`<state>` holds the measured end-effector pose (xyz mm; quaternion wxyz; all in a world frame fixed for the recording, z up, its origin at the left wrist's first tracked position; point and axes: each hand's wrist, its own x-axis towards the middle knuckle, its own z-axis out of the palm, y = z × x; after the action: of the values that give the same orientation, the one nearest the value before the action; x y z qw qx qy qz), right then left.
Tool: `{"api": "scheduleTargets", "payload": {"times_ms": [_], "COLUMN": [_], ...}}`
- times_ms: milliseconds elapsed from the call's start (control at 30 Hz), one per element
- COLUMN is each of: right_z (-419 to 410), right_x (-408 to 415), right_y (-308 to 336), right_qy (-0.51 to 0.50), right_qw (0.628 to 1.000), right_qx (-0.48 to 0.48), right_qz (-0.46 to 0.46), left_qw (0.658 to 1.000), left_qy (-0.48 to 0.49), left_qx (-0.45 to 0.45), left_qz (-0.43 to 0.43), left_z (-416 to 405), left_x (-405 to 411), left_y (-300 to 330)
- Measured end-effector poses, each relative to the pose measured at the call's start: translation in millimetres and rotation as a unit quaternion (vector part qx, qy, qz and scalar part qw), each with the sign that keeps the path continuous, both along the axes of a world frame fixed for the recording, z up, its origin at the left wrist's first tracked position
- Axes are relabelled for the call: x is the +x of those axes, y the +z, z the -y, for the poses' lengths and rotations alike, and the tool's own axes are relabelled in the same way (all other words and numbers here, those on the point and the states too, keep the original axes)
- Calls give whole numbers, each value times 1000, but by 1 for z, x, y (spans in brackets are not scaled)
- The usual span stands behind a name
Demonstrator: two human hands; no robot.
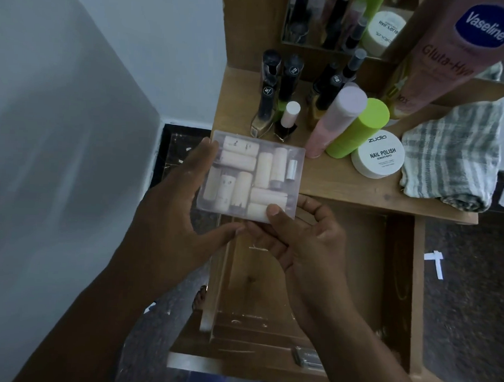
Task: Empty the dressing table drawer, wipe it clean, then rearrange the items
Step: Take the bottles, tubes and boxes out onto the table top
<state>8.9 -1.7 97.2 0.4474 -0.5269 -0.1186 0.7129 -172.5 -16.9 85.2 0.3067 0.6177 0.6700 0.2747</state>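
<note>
Both hands grip one clear plastic box (pixel 250 175), held in the air over the gap between the bench (pixel 346 180) top and the open drawer (pixel 270 278). Left hand (pixel 183 205) clamps the box's left edge, fingertips on the top-left corner, thumb along the near edge. Right hand (pixel 297 242) supports the near-right corner from below, thumb pressed on the lid. Box is shut and packed with cream-coloured cylindrical tubes lying in several directions, plus one small silver piece at its right end.

Drawer is pulled out toward the person, wooden floor bare apart from a small silver item (pixel 307 356) near the front wall; what it is cannot be told.

On the bench top: a cluster of dark-capped nail polish bottles (pixel 281 85) at the back left, one white-capped bottle (pixel 288 117) in front of them. To the right a pink tube (pixel 334 119) and a lime green tube (pixel 357 129), touching side by side. Just beside these a white Zudio jar (pixel 378 157) marked "NAIL POLISH". A folded striped cloth (pixel 454 153) sits at the right end. A pink Vaseline bottle (pixel 465 50) looms top right, close to the camera. A mirror (pixel 333 21) behind reflects the bottles.
</note>
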Motion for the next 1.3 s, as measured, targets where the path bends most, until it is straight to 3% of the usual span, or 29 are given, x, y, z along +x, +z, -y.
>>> {"api": "scheduleTargets", "payload": {"times_ms": [267, 1300], "right_z": [5, -7], "right_x": [-1, -5], "right_y": [-1, -10], "right_qy": [33, 36], "right_qw": [989, 970], "right_qx": [77, 126], "right_qz": [119, 206], "left_qw": [999, 997], "left_qy": [-7, -2], "left_qx": [47, 68], "left_qz": [-13, 24], "left_z": [-2, -29], "left_x": [0, -4], "left_y": [-12, -20]}}
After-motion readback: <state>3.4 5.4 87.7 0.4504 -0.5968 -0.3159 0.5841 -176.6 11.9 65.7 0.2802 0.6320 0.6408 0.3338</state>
